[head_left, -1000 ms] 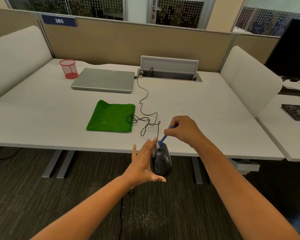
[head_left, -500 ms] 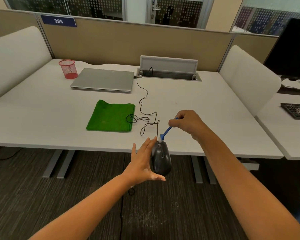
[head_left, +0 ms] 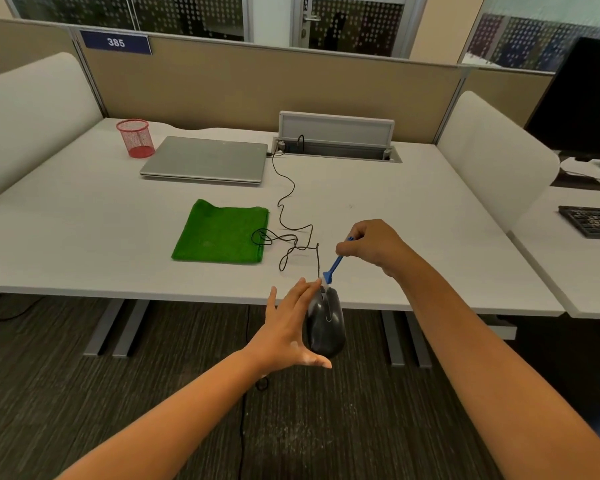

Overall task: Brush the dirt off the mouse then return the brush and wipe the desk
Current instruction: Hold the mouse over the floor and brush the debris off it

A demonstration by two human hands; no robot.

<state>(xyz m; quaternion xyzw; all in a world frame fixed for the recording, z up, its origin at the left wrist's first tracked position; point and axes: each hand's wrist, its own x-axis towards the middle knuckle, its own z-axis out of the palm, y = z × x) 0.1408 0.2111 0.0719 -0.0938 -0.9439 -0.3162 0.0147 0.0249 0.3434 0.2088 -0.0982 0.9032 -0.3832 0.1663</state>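
The left hand [head_left: 291, 327] cradled the black mouse [head_left: 325, 320] off the table's [head_left: 84, 237] edge; the right hand [head_left: 371, 245] pinched the blue brush [head_left: 335, 265], bristles at the mouse's front.

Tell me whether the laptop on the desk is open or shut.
Shut. The laptop lies flat on the desk with its grey lid down; no screen or keys show.
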